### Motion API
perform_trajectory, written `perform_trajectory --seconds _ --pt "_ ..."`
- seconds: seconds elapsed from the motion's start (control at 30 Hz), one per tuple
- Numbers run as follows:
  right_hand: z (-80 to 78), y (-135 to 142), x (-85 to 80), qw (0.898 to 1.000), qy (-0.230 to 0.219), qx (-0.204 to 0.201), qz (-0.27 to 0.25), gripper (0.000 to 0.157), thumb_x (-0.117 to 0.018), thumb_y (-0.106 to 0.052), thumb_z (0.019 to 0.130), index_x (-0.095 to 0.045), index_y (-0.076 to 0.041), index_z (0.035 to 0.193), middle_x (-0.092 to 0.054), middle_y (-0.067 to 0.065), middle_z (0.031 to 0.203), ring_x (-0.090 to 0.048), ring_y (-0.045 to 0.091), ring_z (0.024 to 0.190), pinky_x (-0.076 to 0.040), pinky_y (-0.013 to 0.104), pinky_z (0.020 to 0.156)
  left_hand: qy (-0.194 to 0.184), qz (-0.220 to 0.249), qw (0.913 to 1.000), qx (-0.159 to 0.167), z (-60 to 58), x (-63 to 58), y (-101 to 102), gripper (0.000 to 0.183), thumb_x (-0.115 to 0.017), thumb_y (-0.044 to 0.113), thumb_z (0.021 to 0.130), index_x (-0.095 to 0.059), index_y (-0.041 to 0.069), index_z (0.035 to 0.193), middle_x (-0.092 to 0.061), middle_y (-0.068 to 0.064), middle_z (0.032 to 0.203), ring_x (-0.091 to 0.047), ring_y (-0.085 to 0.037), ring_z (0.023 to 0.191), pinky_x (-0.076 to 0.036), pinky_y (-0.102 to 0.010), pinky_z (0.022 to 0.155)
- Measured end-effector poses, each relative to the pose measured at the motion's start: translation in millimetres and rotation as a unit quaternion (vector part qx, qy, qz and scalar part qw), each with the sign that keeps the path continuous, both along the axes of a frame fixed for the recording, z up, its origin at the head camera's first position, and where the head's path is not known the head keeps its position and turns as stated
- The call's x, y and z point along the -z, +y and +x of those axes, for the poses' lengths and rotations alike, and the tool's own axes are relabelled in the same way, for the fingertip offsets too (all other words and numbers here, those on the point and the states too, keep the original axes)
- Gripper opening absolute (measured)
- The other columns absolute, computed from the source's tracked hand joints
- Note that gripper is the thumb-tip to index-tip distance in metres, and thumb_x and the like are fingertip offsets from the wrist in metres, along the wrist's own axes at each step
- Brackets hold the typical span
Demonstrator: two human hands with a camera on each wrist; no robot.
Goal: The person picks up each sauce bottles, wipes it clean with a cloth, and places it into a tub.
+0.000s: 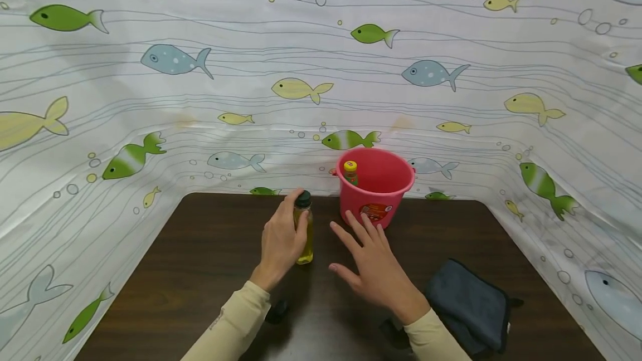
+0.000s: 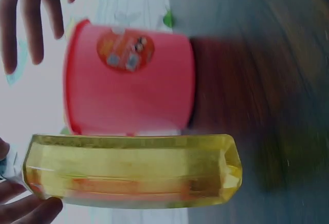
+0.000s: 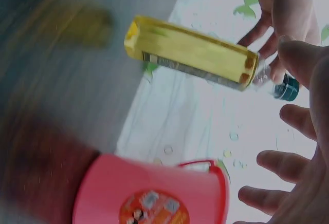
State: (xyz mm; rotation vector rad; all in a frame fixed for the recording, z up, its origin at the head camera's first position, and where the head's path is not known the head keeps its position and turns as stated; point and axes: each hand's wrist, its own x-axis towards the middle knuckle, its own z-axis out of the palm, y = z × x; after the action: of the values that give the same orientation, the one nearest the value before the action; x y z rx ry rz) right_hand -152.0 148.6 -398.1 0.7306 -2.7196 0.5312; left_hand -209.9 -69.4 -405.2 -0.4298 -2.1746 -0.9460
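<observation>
My left hand (image 1: 283, 241) grips a clear bottle of yellow oil (image 2: 133, 170) by its neck, just under the dark green cap (image 3: 287, 88). The bottle is upright, and its base looks raised off the table, with a yellow reflection below it in both wrist views. Spread fingers and an apart thumb show on my right hand (image 1: 373, 263), which holds nothing. It hovers in front of a pink bucket (image 1: 351, 196). Inside that bucket, at its left side, stands a bottle with a yellow cap (image 1: 350, 167); its lower part is hidden by the wall.
A dark grey cloth pouch (image 1: 468, 308) lies on the dark wood table (image 1: 200, 272) to the right, beside my right forearm. Behind the table and along both sides hangs a white sheet printed with fish (image 1: 241, 27). The bucket stands near the back edge.
</observation>
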Motion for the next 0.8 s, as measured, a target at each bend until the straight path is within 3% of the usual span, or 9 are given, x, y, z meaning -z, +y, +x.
perform_trajectory --seconds 0.2,0.4,0.6,0.8 --pt "8.1 23 1.5 0.999 0.019 0.041 -0.001 0.088 -0.081 -0.047 0.09 -0.039 -0.031 0.165 -0.031 0.011 0.175 -0.029 0.05 0.159 -0.027 0.079 0.12 0.025 -0.02 0.9985 0.044 17.5 0.4 21 0.049 -0.072 0.011 0.099 -0.057 0.007 0.145 -0.075 -0.018 0.123 -0.078 -0.031 0.09 -0.067 -0.045 0.074" --pt "19.5 45 11.5 0.997 0.009 0.079 0.002 0.084 -0.08 -0.046 0.091 -0.043 -0.028 0.164 -0.033 0.013 0.174 -0.03 0.053 0.158 -0.025 0.08 0.121 0.038 -0.037 0.9957 0.076 35.9 6.6 39 0.053 -0.076 0.011 0.096 -0.056 0.007 0.145 -0.076 -0.014 0.119 -0.078 -0.023 0.086 -0.067 -0.037 0.072" --pt "33.8 59 28.1 0.994 -0.019 0.111 0.011 0.078 -0.078 -0.048 0.094 -0.046 -0.028 0.162 -0.036 0.014 0.173 -0.031 0.053 0.157 -0.027 0.082 0.117 0.05 -0.049 0.9939 0.085 47.5 13.6 45 0.053 -0.079 0.011 0.094 -0.059 0.007 0.143 -0.077 -0.011 0.113 -0.075 -0.019 0.081 -0.064 -0.031 0.067" --pt "43.5 61 45.8 0.993 -0.038 0.112 0.009 0.076 -0.077 -0.046 0.094 -0.046 -0.029 0.162 -0.037 0.013 0.172 -0.033 0.054 0.156 -0.03 0.083 0.115 0.064 -0.057 0.993 0.08 49.8 19.3 46 0.054 -0.079 0.011 0.093 -0.059 0.008 0.143 -0.076 -0.01 0.111 -0.072 -0.015 0.079 -0.062 -0.028 0.065"
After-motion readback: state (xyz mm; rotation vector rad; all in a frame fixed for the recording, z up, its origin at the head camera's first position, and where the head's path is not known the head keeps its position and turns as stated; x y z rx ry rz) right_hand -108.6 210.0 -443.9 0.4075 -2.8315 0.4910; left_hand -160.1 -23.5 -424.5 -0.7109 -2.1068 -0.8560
